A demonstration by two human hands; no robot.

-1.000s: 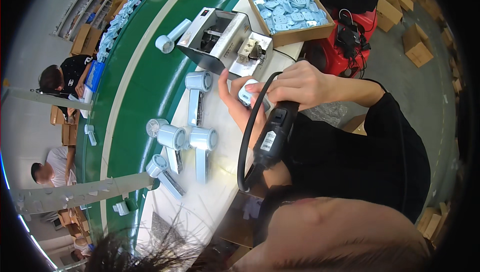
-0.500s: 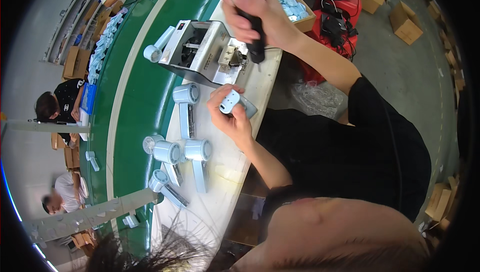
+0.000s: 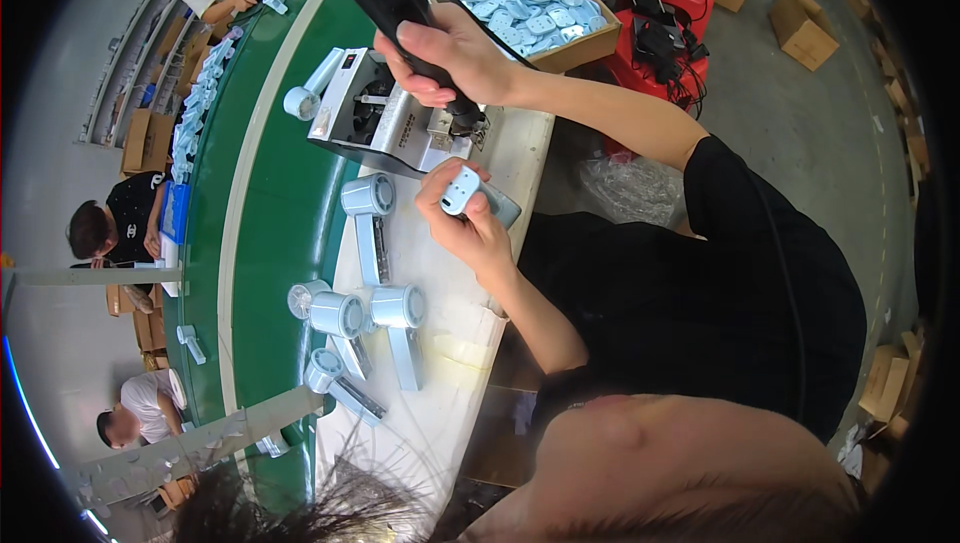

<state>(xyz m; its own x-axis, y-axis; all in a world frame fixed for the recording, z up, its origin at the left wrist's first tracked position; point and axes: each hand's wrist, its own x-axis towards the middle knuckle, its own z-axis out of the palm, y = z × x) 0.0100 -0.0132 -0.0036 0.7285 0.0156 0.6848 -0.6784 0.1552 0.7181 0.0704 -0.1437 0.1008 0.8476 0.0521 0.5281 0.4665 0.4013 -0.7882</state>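
Observation:
My right hand [image 3: 450,55] is wrapped round a black electric screwdriver [image 3: 385,3], with a cord trailing off it. Its lower end is at the front of a white and black screw feeder [image 3: 400,128]; the tip cannot be made out clearly against the feeder's metal parts. Just below, my left hand [image 3: 465,228] grips a light blue plastic housing [image 3: 462,190], whose rounded end with small dark holes faces up. Fingers cover much of its sides. Several light blue handheld fans [image 3: 398,307] lie on the white worktop [image 3: 450,343] beside my left hand.
An open cardboard box [image 3: 585,48] full of light blue plastic covers stands past my right forearm. A green conveyor belt [image 3: 270,213] runs along the worktop. People sit across it. A red stool [image 3: 625,73] holds black cables and adapters. Cartons [image 3: 803,28] stand on the floor.
My right hand has brought the screwdriver leftward, from beside the screw feeder to its front. My left hand keeps its hold on the housing, nearly still.

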